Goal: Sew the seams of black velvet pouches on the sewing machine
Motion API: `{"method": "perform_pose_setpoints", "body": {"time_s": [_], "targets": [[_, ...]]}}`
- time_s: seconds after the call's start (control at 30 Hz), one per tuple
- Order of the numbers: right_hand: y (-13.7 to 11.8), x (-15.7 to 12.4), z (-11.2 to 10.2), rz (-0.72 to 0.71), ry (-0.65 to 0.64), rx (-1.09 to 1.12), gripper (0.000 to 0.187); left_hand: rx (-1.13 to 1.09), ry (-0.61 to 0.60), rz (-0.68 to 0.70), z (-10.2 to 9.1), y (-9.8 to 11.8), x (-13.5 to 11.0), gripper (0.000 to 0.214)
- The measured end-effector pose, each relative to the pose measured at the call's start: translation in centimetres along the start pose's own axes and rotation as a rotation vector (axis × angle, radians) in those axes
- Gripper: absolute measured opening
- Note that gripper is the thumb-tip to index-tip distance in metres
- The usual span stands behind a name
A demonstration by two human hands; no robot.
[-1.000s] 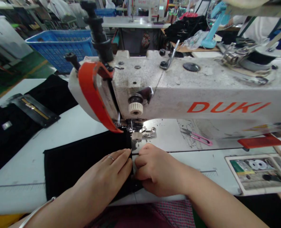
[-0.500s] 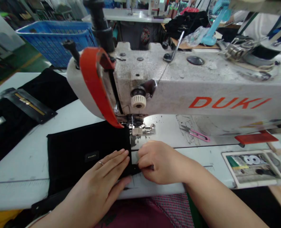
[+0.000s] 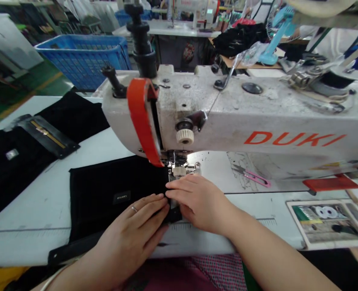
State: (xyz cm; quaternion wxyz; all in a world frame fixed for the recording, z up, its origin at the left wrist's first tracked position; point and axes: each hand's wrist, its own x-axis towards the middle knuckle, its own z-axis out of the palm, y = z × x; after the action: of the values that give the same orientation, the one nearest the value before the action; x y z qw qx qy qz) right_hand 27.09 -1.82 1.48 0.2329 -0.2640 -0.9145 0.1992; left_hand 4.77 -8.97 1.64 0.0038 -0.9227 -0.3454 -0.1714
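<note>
A black fabric panel [image 3: 97, 194] with a small label [image 3: 122, 197] lies flat on the sewing machine bed, its right edge at the presser foot [image 3: 179, 171]. My left hand [image 3: 136, 226], a ring on one finger, rests flat on the panel near that edge, fingers stretched out. My right hand [image 3: 201, 200] is just in front of the presser foot, its fingertips on the panel's right edge and its fingers extended. A black strip [image 3: 71, 247] runs along the panel's near side, partly under my left hand and forearm. The sewing machine [image 3: 221, 117] stands over the work.
More black fabric pieces [image 3: 12, 165], one with a gold-coloured trim [image 3: 47, 132], lie at left. Pink thread snips [image 3: 254, 177] lie under the machine arm. A tray [image 3: 327, 220] with bobbins is set at right. Behind stand a blue basket [image 3: 84, 60] and a blue fan [image 3: 274, 40].
My right hand has gone from a curled fist beside the panel's lower corner to extended fingers on its edge, nearer the presser foot. My left hand stays flat. The view has shifted slightly.
</note>
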Motion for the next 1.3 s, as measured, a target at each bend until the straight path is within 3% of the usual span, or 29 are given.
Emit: {"method": "perform_pose_setpoints", "body": {"time_s": [0.37, 0.6, 0.73, 0.93, 1.03, 1.2, 1.3], "targets": [[0.7, 0.3, 1.0, 0.025, 0.053, 0.004, 0.034, -0.119, -0.007, -0.032, 0.4, -5.2, 1.9, 0.028], [0.6, 0.5, 1.6, 0.207, 0.071, -0.05, 0.045, -0.121, 0.06, 0.003, 1.3, -7.8, 3.1, 0.024], [0.6, 0.6, 2.0, 0.23, 0.083, -0.025, 0.049, -0.133, 0.063, 0.036, 1.5, -8.8, 3.7, 0.023], [0.7, 0.6, 1.2, 0.216, 0.23, -0.096, 0.028, -0.161, 0.048, 0.143, 1.1, -11.0, 3.3, 0.024], [0.9, 1.0, 0.6, 0.252, 0.207, -0.235, 0.017, -0.182, 0.046, 0.107, 1.0, -11.0, 2.7, 0.023], [1.3, 1.5, 0.3, 0.347, 0.153, -0.34, 0.028, -0.175, 0.089, -0.098, 1.0, -8.7, 2.3, 0.021], [1.4, 1.5, 0.5, 0.35, 0.157, -0.341, 0.024, -0.252, 0.11, -0.103, 1.2, -9.1, 2.4, 0.019]]}}
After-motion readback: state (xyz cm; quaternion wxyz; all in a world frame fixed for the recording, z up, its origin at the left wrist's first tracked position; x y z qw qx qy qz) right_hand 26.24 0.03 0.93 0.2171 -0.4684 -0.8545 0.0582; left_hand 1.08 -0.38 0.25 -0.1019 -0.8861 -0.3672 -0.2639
